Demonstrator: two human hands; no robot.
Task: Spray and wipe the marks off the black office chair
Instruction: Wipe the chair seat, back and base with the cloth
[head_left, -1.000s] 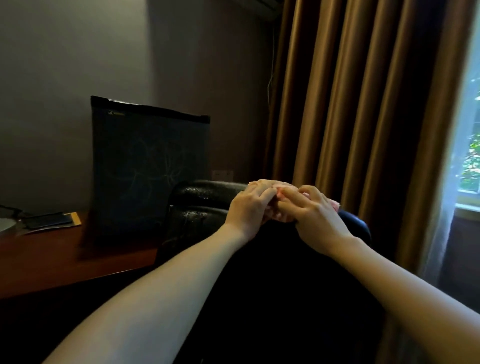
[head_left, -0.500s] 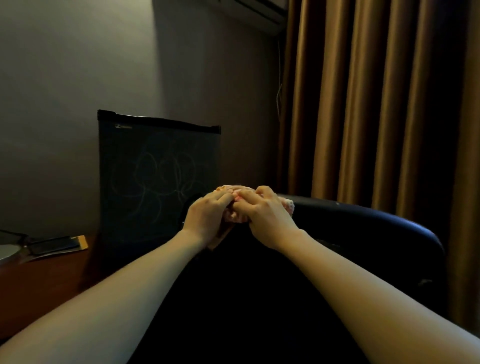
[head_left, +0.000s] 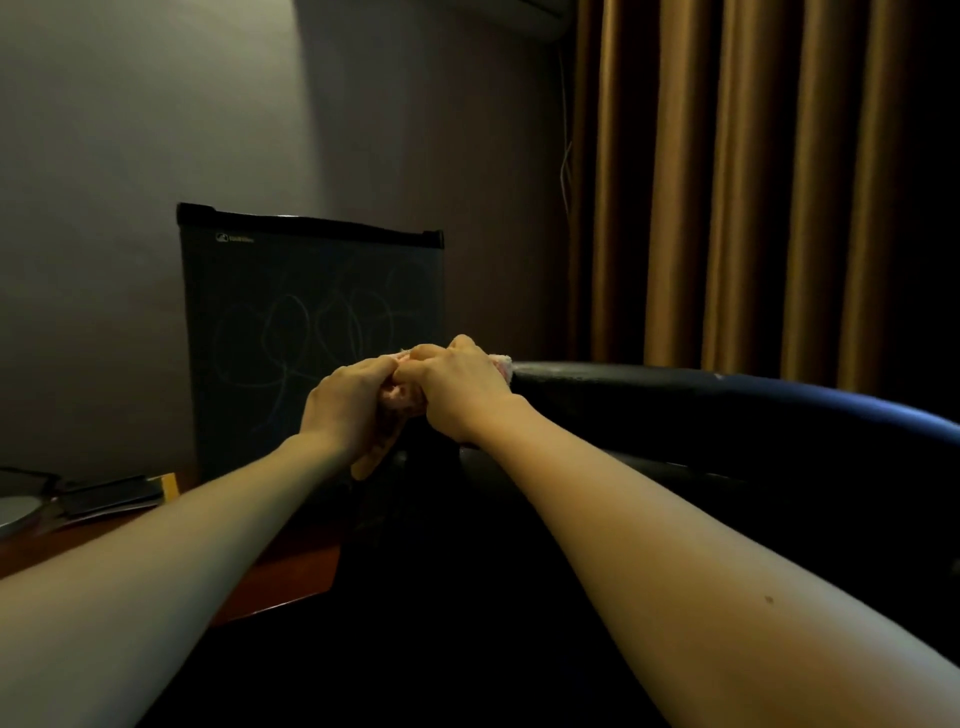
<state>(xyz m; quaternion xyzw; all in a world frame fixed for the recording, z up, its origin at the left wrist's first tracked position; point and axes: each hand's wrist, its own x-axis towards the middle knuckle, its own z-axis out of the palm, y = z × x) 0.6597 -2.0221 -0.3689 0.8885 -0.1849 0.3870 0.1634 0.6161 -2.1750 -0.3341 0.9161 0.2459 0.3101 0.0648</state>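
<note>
The black office chair's backrest (head_left: 727, 410) fills the lower right, its glossy top edge running rightward from my hands. A pink cloth (head_left: 402, 397) is bunched at the left end of that top edge. My left hand (head_left: 345, 410) grips the cloth from the left and my right hand (head_left: 460, 392) presses on it from the right, fingers meeting over it. A corner of the cloth shows past my right hand on the chair top. No spray bottle is in view.
A small black fridge (head_left: 311, 338) with faint scribbles on its door stands behind the chair on a wooden desk (head_left: 291, 577). A phone and papers (head_left: 109, 496) lie at the desk's left. Brown curtains (head_left: 753, 182) hang on the right.
Both hands have slid the cloth to the left along the chair's top edge, toward its left end. The view has turned left, so the window is out of sight.
</note>
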